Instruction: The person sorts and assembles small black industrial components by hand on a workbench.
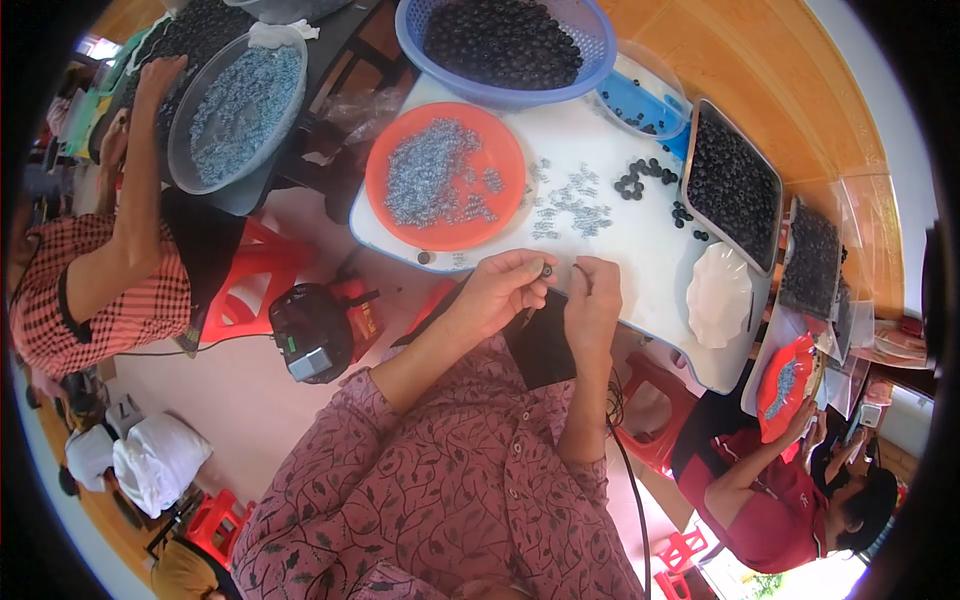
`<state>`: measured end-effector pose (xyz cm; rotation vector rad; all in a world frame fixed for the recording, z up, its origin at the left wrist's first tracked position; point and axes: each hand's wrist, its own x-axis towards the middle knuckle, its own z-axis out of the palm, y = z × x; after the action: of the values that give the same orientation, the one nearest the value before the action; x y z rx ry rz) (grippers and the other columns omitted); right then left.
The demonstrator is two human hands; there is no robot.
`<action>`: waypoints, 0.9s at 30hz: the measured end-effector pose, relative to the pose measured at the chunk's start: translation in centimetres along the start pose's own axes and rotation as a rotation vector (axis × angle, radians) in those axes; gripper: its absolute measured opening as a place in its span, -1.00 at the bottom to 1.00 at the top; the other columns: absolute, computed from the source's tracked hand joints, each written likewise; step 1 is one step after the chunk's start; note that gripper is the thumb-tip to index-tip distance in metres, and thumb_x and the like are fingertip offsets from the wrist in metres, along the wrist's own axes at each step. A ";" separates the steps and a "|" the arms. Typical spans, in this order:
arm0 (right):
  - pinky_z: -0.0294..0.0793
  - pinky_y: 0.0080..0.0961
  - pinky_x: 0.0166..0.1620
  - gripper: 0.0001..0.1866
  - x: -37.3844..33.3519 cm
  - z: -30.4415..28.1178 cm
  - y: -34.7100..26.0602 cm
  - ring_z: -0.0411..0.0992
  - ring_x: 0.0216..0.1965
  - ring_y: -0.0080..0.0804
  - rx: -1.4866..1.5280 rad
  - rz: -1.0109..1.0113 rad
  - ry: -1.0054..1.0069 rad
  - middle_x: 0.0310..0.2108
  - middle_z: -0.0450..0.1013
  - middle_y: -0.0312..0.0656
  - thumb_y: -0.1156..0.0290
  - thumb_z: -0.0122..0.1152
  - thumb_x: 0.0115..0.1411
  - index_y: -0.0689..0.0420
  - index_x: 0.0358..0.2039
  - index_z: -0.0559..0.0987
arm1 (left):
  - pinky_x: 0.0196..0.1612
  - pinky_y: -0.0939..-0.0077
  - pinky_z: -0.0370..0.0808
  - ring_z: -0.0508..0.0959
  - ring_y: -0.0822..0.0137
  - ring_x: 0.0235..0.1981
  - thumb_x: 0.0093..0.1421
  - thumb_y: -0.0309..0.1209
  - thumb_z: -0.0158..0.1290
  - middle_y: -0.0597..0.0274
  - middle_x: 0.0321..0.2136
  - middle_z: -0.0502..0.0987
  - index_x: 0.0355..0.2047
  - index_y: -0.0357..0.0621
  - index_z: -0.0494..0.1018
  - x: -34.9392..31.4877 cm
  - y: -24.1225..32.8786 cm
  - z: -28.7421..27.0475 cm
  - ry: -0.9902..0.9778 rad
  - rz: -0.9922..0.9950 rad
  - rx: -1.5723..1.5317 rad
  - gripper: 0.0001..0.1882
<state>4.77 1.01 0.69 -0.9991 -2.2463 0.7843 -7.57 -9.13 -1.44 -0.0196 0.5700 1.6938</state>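
Note:
Above my lap, at the near edge of the white table (640, 285), both my hands are raised close together. My left hand (508, 290) pinches a small round black piece (547, 271) between thumb and fingertips. Beside it, my right hand (594, 300) has its fingers closed together; what they hold, if anything, is too small to make out. Beyond my hands lies an orange-red round plate (505, 145) with a heap of small silvery, coil-like pieces. More silvery pieces (575, 210) are scattered on the tabletop, with loose black round pieces (645, 175) to their right.
A blue basin (590, 75) of black pieces stands at the back, a filled tray (686, 190) to its right. A white scalloped dish (718, 295) lies at the right. People work at the left, by a clear basin (180, 150), and at the right, with a red dish (775, 425).

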 end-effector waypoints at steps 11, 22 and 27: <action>0.36 -0.72 -0.40 -0.84 -1.1 -1.7 -0.5 0.40 -0.47 -0.64 0.924 0.468 -0.081 -0.40 0.49 -0.31 0.56 0.19 0.21 0.25 -0.18 0.56 | -0.35 0.64 0.55 0.55 0.49 -0.42 0.31 -0.44 -0.01 0.14 -0.32 0.57 -0.08 -0.34 0.45 0.0 -0.7 0.5 -0.012 -0.023 -0.030 -0.75; 0.34 -0.71 -0.31 -0.85 -1.4 -1.8 -0.9 0.36 -0.33 -0.60 0.942 0.330 -0.034 -0.29 0.42 -0.29 0.65 0.28 0.10 0.24 -0.28 0.61 | -0.41 0.62 0.56 0.57 0.48 -0.46 0.31 -0.43 -0.01 0.18 -0.35 0.57 -0.08 -0.32 0.46 -0.2 -0.6 2.0 -0.007 0.013 0.031 -0.75; 0.34 -0.71 -0.18 -0.85 -1.5 -1.7 -1.6 0.35 -0.26 -0.59 0.725 0.259 -0.010 -0.28 0.40 -0.30 0.66 0.28 0.09 0.24 -0.28 0.61 | -0.48 0.59 0.55 0.55 0.50 -0.51 0.31 -0.41 0.00 0.25 -0.46 0.56 -0.09 -0.30 0.48 -0.3 -0.6 2.2 0.001 0.018 0.059 -0.76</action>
<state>6.04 -0.59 2.59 -0.9103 -1.6244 1.5653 -6.23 -8.52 0.41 0.0273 0.6218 1.6934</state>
